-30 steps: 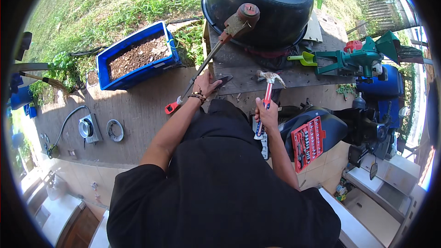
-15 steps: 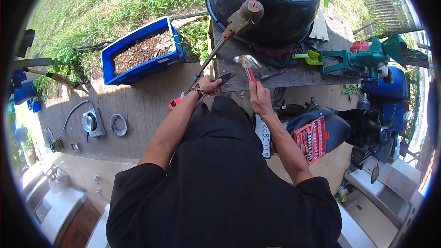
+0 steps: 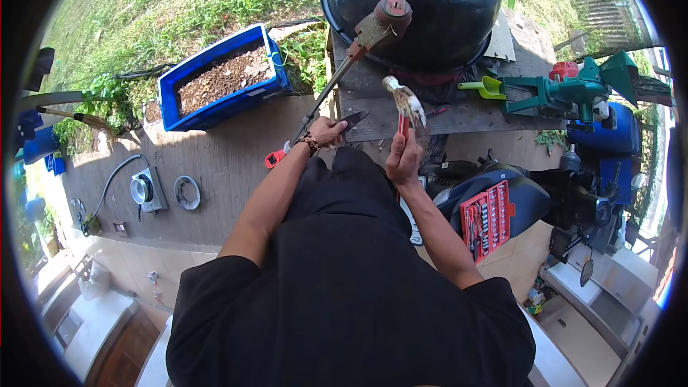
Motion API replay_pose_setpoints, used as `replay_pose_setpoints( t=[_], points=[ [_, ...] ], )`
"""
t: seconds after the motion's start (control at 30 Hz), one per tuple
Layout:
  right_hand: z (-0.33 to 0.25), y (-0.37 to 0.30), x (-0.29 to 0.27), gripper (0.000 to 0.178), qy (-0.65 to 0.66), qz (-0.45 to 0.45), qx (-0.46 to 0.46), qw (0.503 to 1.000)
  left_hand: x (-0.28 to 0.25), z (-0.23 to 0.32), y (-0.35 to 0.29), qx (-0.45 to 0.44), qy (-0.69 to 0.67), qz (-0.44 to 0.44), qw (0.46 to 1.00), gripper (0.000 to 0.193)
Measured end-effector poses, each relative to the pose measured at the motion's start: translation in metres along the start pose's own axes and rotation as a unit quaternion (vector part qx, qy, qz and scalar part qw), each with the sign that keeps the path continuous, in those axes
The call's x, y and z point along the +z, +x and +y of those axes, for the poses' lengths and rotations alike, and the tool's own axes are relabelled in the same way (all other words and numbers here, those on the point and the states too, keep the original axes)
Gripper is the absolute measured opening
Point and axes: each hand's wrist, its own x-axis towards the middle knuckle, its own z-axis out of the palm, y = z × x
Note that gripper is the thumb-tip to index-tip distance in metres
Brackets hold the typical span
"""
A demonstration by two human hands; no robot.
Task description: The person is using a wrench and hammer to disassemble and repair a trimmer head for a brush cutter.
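My right hand (image 3: 403, 159) is closed around the red handle of a claw hammer (image 3: 406, 104), its worn, pale-spotted metal head raised above the front of the wooden bench (image 3: 459, 123). Near the bench's front edge, my left hand (image 3: 328, 132) grips a dark, flat, pointed blade-like piece (image 3: 355, 119). Its tip sticks out to the right over the boards, and the gripped end is hidden by my fingers. Hammer and dark piece are apart. A long metal shaft with a faded red end (image 3: 383, 23) slants past my left hand, with a red tool part (image 3: 275, 158) beside my wrist.
A big black tub (image 3: 416, 11) stands upside down on the bench. To its right are a lime-green scoop (image 3: 487, 88) and a green machine (image 3: 555, 93). An open red socket set (image 3: 487, 220) rests on a motorbike seat (image 3: 527, 197). A blue soil-filled crate (image 3: 218, 120) stands left.
The hammer has turned in my right hand, its head now lower and farther right, with the handle more upright. My left hand keeps its hold on the dark piece.
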Motion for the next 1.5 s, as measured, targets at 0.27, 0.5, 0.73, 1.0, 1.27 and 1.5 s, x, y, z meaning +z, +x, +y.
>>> replay_pose_setpoints(
  t=[0.27, 0.5, 0.73, 1.0, 1.27, 1.5],
  points=[
    [0.032, -0.026, 0.007, 0.043, -0.069, -0.056, 0.13, 0.988, 0.002, -0.008, -0.001, -0.008, -0.012, -0.007, 1.0, 0.061],
    [0.049, -0.014, 0.019, 0.042, -0.136, -0.09, 0.057, 0.985, 0.001, 0.003, 0.003, 0.006, -0.01, 0.008, 1.0, 0.058],
    [0.001, -0.001, 0.007, 0.045, -0.038, 0.03, 0.015, 0.999, -0.001, 0.01, -0.003, 0.014, -0.006, 0.008, 1.0, 0.057],
    [0.051, -0.032, 0.003, 0.05, -0.045, -0.073, 0.137, 0.987, 0.002, 0.009, -0.007, 0.072, 0.135, 0.102, 0.983, 0.059],
    [0.057, -0.041, -0.001, 0.052, 0.005, -0.015, 0.176, 0.984, 0.007, 0.008, -0.008, 0.258, 0.229, 0.305, 0.888, 0.049],
    [0.004, 0.002, -0.025, 0.044, -0.008, -0.095, 0.073, 0.993, -0.01, -0.013, 0.016, 0.053, 0.065, 0.01, 0.996, 0.056]
  ],
)
